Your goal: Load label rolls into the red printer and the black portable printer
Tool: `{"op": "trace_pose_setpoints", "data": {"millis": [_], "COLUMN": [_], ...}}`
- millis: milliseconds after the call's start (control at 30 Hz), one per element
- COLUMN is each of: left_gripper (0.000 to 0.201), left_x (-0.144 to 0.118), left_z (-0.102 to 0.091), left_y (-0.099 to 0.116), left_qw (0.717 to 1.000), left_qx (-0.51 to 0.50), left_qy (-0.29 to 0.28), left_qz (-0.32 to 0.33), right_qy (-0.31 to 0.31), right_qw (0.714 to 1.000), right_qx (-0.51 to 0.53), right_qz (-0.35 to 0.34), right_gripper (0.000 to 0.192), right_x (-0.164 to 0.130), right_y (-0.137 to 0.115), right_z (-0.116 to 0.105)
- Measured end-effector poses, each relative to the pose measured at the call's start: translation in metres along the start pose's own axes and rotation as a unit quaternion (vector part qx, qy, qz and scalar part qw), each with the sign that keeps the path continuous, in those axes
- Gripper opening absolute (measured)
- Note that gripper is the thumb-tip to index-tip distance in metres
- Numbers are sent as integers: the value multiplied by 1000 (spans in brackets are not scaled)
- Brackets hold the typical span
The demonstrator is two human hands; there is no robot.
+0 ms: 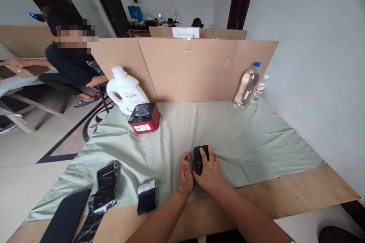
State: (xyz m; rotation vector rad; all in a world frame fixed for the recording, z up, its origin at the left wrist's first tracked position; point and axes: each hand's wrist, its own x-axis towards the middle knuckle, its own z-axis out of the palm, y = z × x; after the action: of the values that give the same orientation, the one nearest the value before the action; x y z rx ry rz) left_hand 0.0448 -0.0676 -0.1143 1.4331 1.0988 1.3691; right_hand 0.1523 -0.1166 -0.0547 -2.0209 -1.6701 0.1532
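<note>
Right hand [211,172] has its fingers wrapped on the small black device [199,158], left hand [185,176] loosely open beside it. On that wrinkly cloth [251,140] it could easily slip or snag.

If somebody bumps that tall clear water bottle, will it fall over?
The tall clear plastic bottle with a blue cap probably tips easily: it stands upright, narrow and tall. It looks nearly full, so likely heavy. Once down, its round body would probably roll on the green cloth.

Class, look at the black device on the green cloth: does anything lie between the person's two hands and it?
Nothing visible does. The right hand already grips the black device, and the left hand rests on the green cloth right beside it, thumb almost touching.
</note>
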Motion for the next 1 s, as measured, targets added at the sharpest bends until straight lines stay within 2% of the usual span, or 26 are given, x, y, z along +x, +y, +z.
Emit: {"op": "trace_pose_setpoints", "data": {"millis": [67, 133, 233, 300, 433, 500, 600, 667, 767, 867, 1000], "left_gripper": [42, 36, 30, 26, 24, 24, 25, 25, 28, 40, 58], "left_x": [0, 1, 3, 5, 6, 6, 6, 7, 8, 0, -27], "left_z": [0, 2, 7, 9, 9, 8, 8, 9, 12, 13, 2], "left_y": [1, 3, 8, 11, 15, 15, 15, 17, 24, 35, 50], "left_qw": [998, 986, 943, 920, 905, 902, 898, 894, 882, 855, 810], "left_qx": [51, 136, 257, 299, 328, 334, 342, 349, 364, 368, 341], "left_qy": [-30, -90, -196, -235, -253, -252, -256, -263, -286, -350, -460], "left_qz": [10, 37, 78, 92, 102, 104, 102, 94, 86, 102, 129], "right_qy": [19, 62, 121, 126, 113, 101, 75, 63, 83, 92, 40], "right_qw": [999, 997, 992, 990, 978, 971, 969, 967, 961, 972, 993], "right_qx": [23, 48, 36, 3, -70, -98, -108, -114, -166, -191, -80], "right_qz": [-16, -25, 6, 69, 164, 191, 211, 218, 207, 103, -73], "right_gripper": [81, 80, 76, 76, 78, 80, 81, 78, 73, 64, 53], "right_x": [11, 35, 95, 141, 212, 230, 239, 237, 222, 199, 173], "right_y": [18, 47, 101, 138, 202, 226, 248, 250, 233, 196, 139], "right_z": [2, 2, -5, -16, -45, -56, -66, -66, -56, -30, 19]}}
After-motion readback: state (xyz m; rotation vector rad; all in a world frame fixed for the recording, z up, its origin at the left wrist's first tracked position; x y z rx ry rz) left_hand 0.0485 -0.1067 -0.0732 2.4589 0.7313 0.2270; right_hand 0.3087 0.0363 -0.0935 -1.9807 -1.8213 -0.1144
